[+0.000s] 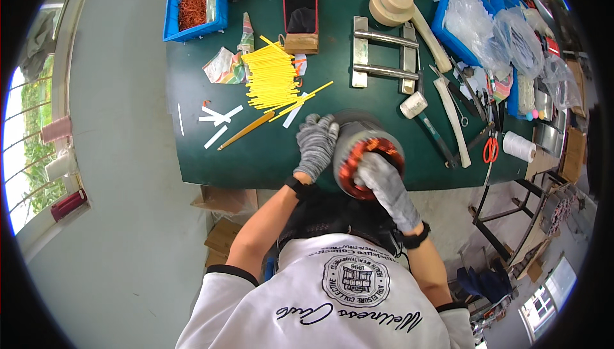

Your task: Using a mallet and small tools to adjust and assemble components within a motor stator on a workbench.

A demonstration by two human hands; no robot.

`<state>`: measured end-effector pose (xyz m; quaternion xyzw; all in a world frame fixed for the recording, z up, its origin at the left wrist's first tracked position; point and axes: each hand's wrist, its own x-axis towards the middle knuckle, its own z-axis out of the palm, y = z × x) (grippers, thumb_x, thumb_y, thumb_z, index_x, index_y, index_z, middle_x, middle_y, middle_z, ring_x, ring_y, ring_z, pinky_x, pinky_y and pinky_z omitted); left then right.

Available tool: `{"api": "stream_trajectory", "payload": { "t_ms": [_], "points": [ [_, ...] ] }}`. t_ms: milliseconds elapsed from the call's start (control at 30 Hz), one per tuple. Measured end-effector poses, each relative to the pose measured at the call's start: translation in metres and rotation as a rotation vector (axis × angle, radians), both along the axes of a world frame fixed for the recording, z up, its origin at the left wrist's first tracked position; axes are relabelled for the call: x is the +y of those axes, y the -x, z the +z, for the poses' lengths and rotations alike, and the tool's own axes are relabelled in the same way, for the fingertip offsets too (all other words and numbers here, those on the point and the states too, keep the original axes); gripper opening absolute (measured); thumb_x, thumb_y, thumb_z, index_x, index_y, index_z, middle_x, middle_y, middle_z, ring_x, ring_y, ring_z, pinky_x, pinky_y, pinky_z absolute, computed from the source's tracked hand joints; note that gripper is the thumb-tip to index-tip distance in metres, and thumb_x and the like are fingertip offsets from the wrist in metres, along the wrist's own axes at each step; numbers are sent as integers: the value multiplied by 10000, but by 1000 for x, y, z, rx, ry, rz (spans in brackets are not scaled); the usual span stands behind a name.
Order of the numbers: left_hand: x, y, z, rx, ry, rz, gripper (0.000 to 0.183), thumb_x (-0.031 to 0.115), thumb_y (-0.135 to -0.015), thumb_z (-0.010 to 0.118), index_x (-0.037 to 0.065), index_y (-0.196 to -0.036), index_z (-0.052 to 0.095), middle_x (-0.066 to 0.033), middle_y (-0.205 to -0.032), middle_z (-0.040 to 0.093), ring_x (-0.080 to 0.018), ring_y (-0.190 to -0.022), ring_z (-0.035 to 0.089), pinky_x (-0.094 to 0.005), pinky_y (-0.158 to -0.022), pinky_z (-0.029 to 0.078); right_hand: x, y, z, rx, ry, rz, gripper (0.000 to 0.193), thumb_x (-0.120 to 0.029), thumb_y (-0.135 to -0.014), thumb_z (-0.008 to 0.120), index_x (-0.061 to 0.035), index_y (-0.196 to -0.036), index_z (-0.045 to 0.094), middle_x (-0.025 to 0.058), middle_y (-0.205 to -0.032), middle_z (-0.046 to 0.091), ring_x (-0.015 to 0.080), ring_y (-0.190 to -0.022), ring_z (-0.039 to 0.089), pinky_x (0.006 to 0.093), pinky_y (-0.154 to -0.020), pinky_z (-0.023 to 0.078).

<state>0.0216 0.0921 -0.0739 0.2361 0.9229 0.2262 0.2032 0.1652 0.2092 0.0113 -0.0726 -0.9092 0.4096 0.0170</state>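
A grey motor stator [343, 150] with a ring of copper windings [348, 173] rests at the table's near edge, its wound end tilted toward me. My left hand [316, 147], in a grey knit glove, is closed against the stator's left side. My right hand [382, 182], gloved alike, is closed at the windings, with its fingers in the ring's opening; they are partly hidden and slightly blurred. Beyond my left hand lie a pile of yellow strips [272, 77] and a pointed wooden stick [246, 131].
On the green table [256, 163] are a phone [300, 3] on a wooden block, a metal frame with two bars [385, 53], a mallet [414, 106], red-handled scissors [490, 149] and a thread spool [519, 147]. Blue bins [220, 10] stand at the back left and right.
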Motion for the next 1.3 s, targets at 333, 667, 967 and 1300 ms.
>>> {"api": "stream_trajectory", "payload": {
  "t_ms": [333,667,967,1300],
  "points": [
    [-69,-47,37,-133,-445,-96,693,380,-876,543,-14,-1382,280,-241,-1344,355,-353,-1273,334,-399,-1055,286,56,-21,28,-174,1215,-409,421,-316,-956,467,59,-1138,522,180,-1066,610,197,-929,623,307,-833,502],
    [-49,-65,37,21,-503,170,749,285,-794,638,-4,-1383,277,-217,-1367,316,-347,-1276,330,-420,-1078,245,158,-154,-145,-366,-605,-605,531,-268,-786,628,-121,-1267,461,179,-1204,508,360,-1129,476,453,-942,380],
    [-49,-93,61,483,-188,-459,296,123,-691,637,62,-979,605,-120,-1009,599,-312,-1061,551,-560,-1078,211,172,-161,-142,-116,-647,-500,453,-218,-786,621,-137,-1214,498,141,-1000,572,304,-913,574,411,-771,459],
    [-46,-110,69,372,-533,-2,180,57,-749,593,60,-929,599,-204,-1308,379,-349,-1311,308,-442,-1082,238,172,-134,84,-305,455,-303,251,-246,-933,480,-88,-1125,519,-16,-624,474,49,-453,416,191,-418,350]
  ]
}}
